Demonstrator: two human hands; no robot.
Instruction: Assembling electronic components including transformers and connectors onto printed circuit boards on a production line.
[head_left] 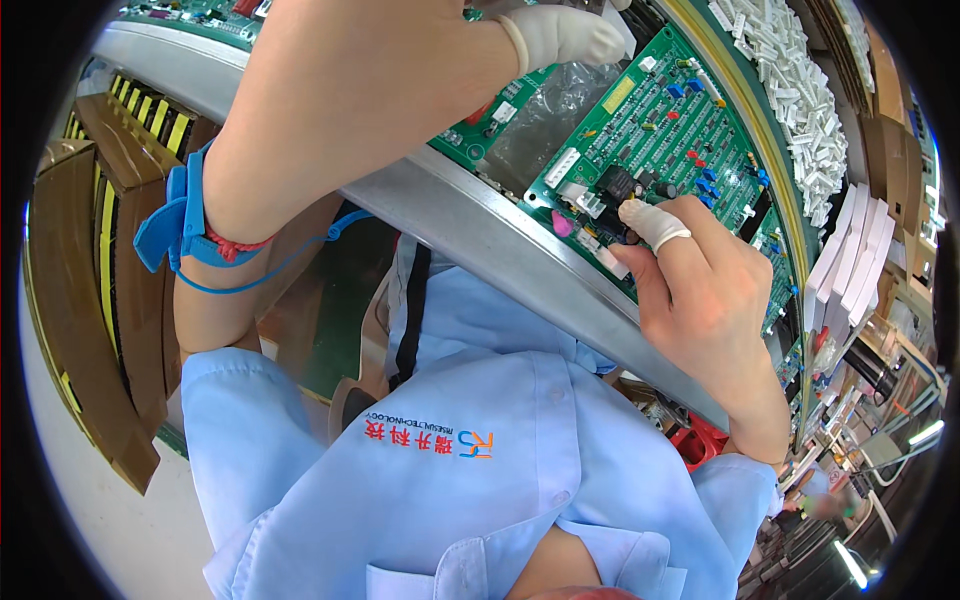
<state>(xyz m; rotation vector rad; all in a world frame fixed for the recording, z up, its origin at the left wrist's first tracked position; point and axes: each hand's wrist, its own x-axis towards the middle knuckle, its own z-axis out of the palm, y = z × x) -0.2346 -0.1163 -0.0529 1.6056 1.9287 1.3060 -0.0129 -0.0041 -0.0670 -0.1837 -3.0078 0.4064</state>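
Note:
A green circuit board (pixel 625 115) lies on the metal-edged line, filled with small blue, red, white and black parts. My right hand (pixel 700 265) is over its near side. The index finger, in a white finger cot, and the thumb close round a small dark component (pixel 627 237), mostly hidden by the fingers. Beside it stand a black block-shaped part (pixel 616 184) and a pink piece (pixel 562 223). My left hand (pixel 420 60) reaches across the top, its cot-covered thumb (pixel 575 38) above the board's far-left corner. Its other fingers lie almost wholly beyond the upper edge.
Another green board (pixel 490 125) and clear plastic film (pixel 570 105) lie to the left. A silver rail (pixel 480 235) runs along the near side. Many white connectors (pixel 785 95) are heaped at the right. A blue wrist strap (pixel 185 225) with a cord is on my left wrist. Cardboard boxes (pixel 120 200) stand left.

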